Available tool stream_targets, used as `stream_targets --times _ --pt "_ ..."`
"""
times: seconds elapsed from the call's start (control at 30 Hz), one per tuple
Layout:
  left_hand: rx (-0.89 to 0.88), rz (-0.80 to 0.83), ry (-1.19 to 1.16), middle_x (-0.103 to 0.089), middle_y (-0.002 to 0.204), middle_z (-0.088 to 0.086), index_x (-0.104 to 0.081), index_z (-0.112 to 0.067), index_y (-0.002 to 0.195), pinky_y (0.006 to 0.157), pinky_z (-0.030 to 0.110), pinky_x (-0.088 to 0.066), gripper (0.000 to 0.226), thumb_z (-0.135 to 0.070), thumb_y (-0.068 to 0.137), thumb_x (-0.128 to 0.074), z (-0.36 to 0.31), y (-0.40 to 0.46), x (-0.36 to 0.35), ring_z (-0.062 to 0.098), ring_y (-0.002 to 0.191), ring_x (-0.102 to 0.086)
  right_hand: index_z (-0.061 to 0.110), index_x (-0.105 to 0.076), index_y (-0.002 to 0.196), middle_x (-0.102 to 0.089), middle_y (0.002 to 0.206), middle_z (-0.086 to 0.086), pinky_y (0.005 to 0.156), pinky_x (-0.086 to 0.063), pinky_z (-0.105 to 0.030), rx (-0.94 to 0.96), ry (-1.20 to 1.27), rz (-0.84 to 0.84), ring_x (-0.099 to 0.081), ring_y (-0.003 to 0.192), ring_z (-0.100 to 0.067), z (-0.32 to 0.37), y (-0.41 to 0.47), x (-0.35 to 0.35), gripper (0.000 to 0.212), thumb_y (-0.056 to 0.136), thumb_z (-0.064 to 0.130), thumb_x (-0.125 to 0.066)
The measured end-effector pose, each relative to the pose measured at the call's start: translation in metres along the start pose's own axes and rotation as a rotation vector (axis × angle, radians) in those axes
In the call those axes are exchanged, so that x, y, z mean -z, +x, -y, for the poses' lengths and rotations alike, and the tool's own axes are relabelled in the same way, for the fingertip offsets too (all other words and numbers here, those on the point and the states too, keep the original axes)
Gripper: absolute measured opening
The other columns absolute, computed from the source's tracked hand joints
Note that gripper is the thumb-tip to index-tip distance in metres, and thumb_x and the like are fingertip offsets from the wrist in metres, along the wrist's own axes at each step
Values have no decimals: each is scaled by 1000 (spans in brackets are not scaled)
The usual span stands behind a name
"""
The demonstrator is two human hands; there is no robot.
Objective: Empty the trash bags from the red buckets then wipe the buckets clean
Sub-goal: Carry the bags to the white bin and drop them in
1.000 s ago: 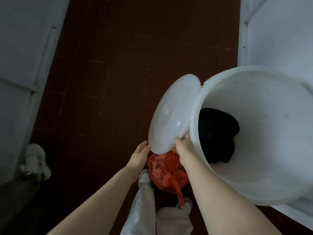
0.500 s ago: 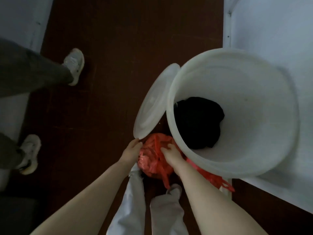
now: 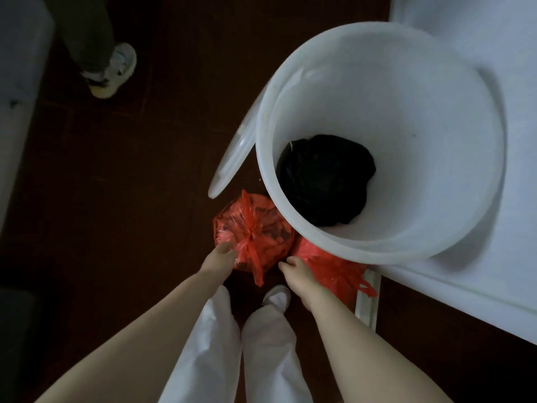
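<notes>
Head view: lid [image 3: 232, 154] released and leaning on bin [image 3: 482, 158], both hands now reach red bag [image 3: 252, 231]; left hand [image 3: 218, 260] apparently pinching, right hand [image 3: 296, 274] fingers unclear.

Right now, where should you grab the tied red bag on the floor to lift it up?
Take the red bag by its knotted neck, where the plastic bunches into a narrow tuft on top, coming from above. The body is round, full and crinkly, so a grip there would probably slip or tear. The left hand is at its near edge and the right hand is beside it.
</notes>
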State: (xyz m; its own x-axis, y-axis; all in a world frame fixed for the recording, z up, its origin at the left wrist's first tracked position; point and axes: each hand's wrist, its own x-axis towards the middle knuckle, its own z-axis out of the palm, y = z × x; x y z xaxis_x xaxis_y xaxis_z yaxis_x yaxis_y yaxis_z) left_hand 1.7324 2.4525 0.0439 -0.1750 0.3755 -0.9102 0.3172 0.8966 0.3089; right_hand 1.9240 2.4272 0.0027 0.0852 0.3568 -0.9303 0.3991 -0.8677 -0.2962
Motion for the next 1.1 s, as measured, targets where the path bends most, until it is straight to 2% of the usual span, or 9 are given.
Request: stream_targets --times 0.07,0.13,0.23,0.63,0.73,0.83,0.9,1.0,1.1 --pt "13 28 7 -50 144 6 -45 -20 146 108 35 -39 50 -18 97 -51 14 4 -10 25 130 -49 12 -42 145 -46 147 -8 110 -35 -32 -8 -3 17 -44 134 -23 -13 4 -3 50 99 29 -51" --pt "22 41 40 -56 136 7 -47 -20 144 94 31 -47 48 -18 96 -52 25 6 -19 21 114 -56 14 -44 144 -47 145 -7 110 -37 -35 -2 -14 27 -45 133 -22 -23 9 -5 47 99 29 -50" --pt "9 59 101 -57 120 4 -52 -14 138 78 24 -42 41 -8 98 -47 41 15 -33 13 93 -54 14 -45 143 -50 142 -7 107 -39 -33 0 -26 51 -48 129 -22 -34 18 -12 46 99 25 -50" --pt "-11 54 -1 -47 147 7 -45 -17 145 107 28 -33 45 -16 100 -47 88 71 -41 20 134 -43 11 -39 139 -54 133 -14 92 -44 -32 -68 -63 35 -55 119 -32 -56 84 -77 58 91 37 -59" --pt "-21 39 -26 -49 144 5 -46 -19 144 99 23 -34 44 -17 100 -47 97 82 -35 17 128 -46 20 -39 116 -59 119 -15 91 -53 -43 -124 21 46 -62 105 -35 -72 117 -105 55 76 45 -68" --pt "-26 46 -29 -51 135 0 -47 -17 143 97 23 -33 43 -17 101 -48 101 85 -28 18 130 -45 18 -54 88 -69 93 -15 80 -58 -49 -30 -11 2 -68 92 -38 -82 136 -119 13 82 25 -64" --pt "-32 38 -14 -52 134 0 -49 -17 142 100 25 -36 42 -17 100 -48 102 82 -23 17 125 -48 21 -62 73 -73 85 -14 79 -58 -50 38 -62 -41 -70 86 -37 -69 117 -114 9 81 24 -58" --pt "-59 16 1 -51 143 4 -48 -19 143 110 33 -38 45 -17 99 -48 103 75 -16 19 130 -48 17 -71 83 -73 86 -9 79 -58 -41 124 -110 -93 -69 85 -30 -58 106 -109 18 83 21 -54" --pt "-89 -11 28 -50 144 2 -47 -19 145 107 28 -34 45 -15 99 -47 98 55 -8 20 134 -45 15 -71 102 -73 98 -9 86 -57 -44 195 -42 -123 -68 94 -30 -41 97 -106 32 82 31 -52"
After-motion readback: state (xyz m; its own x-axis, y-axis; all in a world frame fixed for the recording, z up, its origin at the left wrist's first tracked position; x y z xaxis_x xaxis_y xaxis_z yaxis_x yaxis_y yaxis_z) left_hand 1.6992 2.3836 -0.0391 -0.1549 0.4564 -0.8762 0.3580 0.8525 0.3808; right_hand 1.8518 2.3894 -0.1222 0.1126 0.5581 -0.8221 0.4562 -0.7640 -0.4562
